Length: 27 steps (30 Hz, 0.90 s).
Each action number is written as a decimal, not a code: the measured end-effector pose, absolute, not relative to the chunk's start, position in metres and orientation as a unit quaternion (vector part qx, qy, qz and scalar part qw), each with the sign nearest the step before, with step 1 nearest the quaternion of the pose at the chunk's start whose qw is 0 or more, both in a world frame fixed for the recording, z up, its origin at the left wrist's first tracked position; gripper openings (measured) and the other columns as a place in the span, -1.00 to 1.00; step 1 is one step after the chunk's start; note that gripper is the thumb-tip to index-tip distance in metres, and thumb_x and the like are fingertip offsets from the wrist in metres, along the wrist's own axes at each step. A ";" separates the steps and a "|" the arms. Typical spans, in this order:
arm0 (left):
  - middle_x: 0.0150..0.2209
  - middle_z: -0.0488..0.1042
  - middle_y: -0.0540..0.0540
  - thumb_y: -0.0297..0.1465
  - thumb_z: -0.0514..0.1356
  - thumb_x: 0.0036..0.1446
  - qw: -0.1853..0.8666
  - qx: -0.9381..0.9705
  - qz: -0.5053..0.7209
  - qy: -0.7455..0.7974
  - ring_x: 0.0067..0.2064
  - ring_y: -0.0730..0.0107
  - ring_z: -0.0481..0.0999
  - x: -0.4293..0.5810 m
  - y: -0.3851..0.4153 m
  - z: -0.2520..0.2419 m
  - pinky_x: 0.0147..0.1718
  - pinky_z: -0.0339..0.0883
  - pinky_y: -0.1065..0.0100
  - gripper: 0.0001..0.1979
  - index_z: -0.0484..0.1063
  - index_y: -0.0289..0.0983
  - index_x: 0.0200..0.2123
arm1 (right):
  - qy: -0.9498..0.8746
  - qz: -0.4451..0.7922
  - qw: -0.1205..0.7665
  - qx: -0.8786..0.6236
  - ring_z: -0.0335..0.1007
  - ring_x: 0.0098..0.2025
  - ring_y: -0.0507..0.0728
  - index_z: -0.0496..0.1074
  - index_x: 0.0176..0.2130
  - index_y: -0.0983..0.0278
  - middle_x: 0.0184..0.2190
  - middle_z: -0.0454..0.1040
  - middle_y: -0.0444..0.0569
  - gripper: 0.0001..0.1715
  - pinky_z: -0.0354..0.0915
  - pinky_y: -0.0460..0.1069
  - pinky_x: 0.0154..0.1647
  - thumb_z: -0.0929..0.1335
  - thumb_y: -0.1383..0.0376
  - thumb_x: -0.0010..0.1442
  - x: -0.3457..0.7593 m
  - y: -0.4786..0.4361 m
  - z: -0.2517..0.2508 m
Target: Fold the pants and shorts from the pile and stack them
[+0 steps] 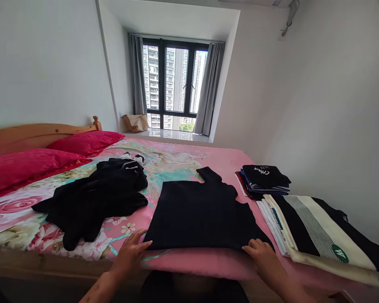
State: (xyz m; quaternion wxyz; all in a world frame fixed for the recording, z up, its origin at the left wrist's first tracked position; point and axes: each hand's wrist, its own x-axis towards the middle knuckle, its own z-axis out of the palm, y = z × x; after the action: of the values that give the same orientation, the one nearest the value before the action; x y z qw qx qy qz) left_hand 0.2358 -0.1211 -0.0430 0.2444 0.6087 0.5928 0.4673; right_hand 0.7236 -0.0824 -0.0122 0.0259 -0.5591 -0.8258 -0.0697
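Note:
A black T-shirt [198, 214] lies spread out sideways near the bed's front edge. One of its sleeves sticks out at the far side, and the near side runs in a straight line along the mattress edge. My left hand [133, 249] is closed on the shirt's near left corner, thumb and fingers pinching the cloth. Further right, my right hand [259, 252] pinches the same near edge, close to the shirt's right end. Left of the shirt, a loose heap of black clothes [97, 198] rests on the flowered sheet.
Two stacks of folded clothes stand on the right: a dark pile [265, 179] at the back and a cream-and-black striped garment [316, 227] on white ones in front. Red pillows [34, 166] lie by the wooden headboard [44, 130]. A paper bag [135, 123] sits on the windowsill.

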 end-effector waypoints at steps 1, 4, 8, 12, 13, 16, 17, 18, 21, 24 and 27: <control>0.00 0.48 -0.04 -0.44 0.36 -0.19 0.246 0.614 0.457 0.594 0.15 0.01 0.30 0.234 -0.130 -0.048 0.26 -0.12 0.03 -0.78 0.59 -0.01 -0.41 | -0.829 -0.060 0.015 -0.556 0.33 -0.16 0.16 0.50 -0.13 0.08 -0.22 0.46 -0.02 -0.30 0.15 0.04 -0.19 0.15 0.66 -0.06 0.726 -0.091 -0.018; -0.01 0.49 -0.09 -0.42 0.37 -0.17 0.257 0.620 0.436 0.599 0.14 -0.04 0.32 0.232 -0.153 -0.055 0.24 -0.06 -0.03 -0.80 0.60 0.01 -0.41 | -0.826 -0.030 -0.035 -0.561 0.36 -0.15 0.20 0.50 -0.12 0.05 -0.20 0.47 -0.02 -0.29 0.18 0.07 -0.20 0.18 0.64 -0.09 0.728 -0.112 -0.027; 0.02 0.47 -0.09 -0.32 0.40 -0.19 0.244 0.647 0.419 0.588 0.14 -0.04 0.32 0.235 -0.160 -0.044 0.24 -0.02 0.00 -0.84 0.60 0.00 -0.42 | -0.815 0.008 -0.073 -0.575 0.39 -0.17 0.29 0.55 -0.29 0.14 -0.25 0.49 0.02 -0.69 0.22 0.15 -0.20 0.29 0.43 0.02 0.713 -0.117 -0.007; 0.03 0.46 -0.12 -0.23 0.30 -0.03 0.127 0.682 0.388 0.607 0.11 0.01 0.36 0.241 -0.137 -0.032 0.19 0.10 0.03 -0.78 0.58 -0.03 -0.25 | -0.839 0.038 0.046 -0.542 0.39 -0.11 0.21 0.51 -0.15 0.18 -0.17 0.49 0.03 -0.67 0.26 0.12 -0.08 0.20 0.30 0.22 0.674 -0.102 0.020; 0.05 0.44 -0.13 -0.23 0.25 0.02 0.093 0.686 0.373 0.618 0.12 0.03 0.36 0.244 -0.127 -0.031 0.17 0.13 0.03 -0.74 0.56 -0.05 -0.17 | -0.841 0.040 0.076 -0.533 0.36 -0.04 0.20 0.47 -0.08 0.20 -0.10 0.47 0.03 -0.64 0.24 0.12 0.00 0.18 0.30 0.24 0.662 -0.097 0.022; 0.17 0.31 -0.16 -0.26 0.10 0.14 0.004 0.709 0.289 0.643 0.21 0.05 0.25 0.261 -0.097 -0.034 0.16 0.14 0.00 -0.62 0.44 -0.13 0.02 | -0.846 0.045 0.119 -0.518 0.19 0.17 0.24 0.37 0.06 0.23 0.09 0.35 0.04 -0.57 0.07 0.21 0.20 0.20 0.30 0.24 0.632 -0.082 0.015; 0.21 0.26 -0.16 -0.28 0.06 0.16 -0.016 0.719 0.256 0.645 0.24 0.06 0.21 0.269 -0.088 -0.036 0.16 0.12 -0.02 -0.60 0.40 -0.13 0.07 | -0.846 0.047 0.125 -0.515 0.13 0.21 0.25 0.35 0.08 0.22 0.13 0.32 0.03 -0.56 0.02 0.25 0.23 0.20 0.30 0.23 0.627 -0.077 0.010; 0.25 0.21 -0.14 -0.29 0.03 0.18 -0.029 0.731 0.225 0.644 0.26 0.07 0.16 0.277 -0.080 -0.038 0.17 0.10 -0.04 -0.58 0.36 -0.12 0.10 | -0.845 0.045 0.136 -0.516 0.09 0.24 0.26 0.35 0.08 0.20 0.15 0.29 0.01 -0.56 -0.02 0.28 0.24 0.20 0.30 0.22 0.626 -0.071 0.005; 0.30 0.08 -0.07 -0.29 -0.03 0.21 -0.031 0.760 0.148 0.632 0.31 0.13 0.05 0.300 -0.064 -0.045 0.21 -0.03 -0.07 -0.55 0.27 -0.07 0.16 | -0.801 0.021 0.215 -0.559 0.03 0.27 0.23 0.36 0.06 0.18 0.16 0.27 -0.01 -0.57 -0.07 0.27 0.26 0.17 0.29 0.23 0.649 -0.047 -0.007; 0.31 0.04 -0.05 -0.24 -0.05 0.21 -0.007 0.752 0.091 0.652 0.32 0.16 0.01 0.314 -0.057 -0.052 0.22 -0.13 -0.09 -0.52 0.20 -0.07 0.20 | -0.701 0.024 0.289 -0.652 0.05 0.25 0.24 0.34 0.07 0.31 0.15 0.27 0.11 -0.52 -0.02 0.21 0.25 0.18 0.26 0.19 0.703 -0.021 -0.018; 0.31 0.03 -0.04 -0.19 -0.06 0.21 -0.009 0.736 0.063 0.674 0.32 0.19 0.00 0.319 -0.055 -0.059 0.24 -0.20 -0.07 -0.47 0.11 -0.07 0.24 | -0.634 0.062 0.292 -0.713 0.33 0.04 0.32 0.37 -0.02 0.44 -0.01 0.40 0.27 -0.48 0.22 0.20 0.06 0.22 0.22 0.09 0.755 -0.011 -0.031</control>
State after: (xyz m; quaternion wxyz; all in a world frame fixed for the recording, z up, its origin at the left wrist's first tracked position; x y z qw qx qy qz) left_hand 0.3190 -0.0552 -0.0585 -0.0091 0.7357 0.6742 0.0635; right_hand 0.7554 -0.0114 -0.0309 0.2925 -0.7131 -0.6341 0.0619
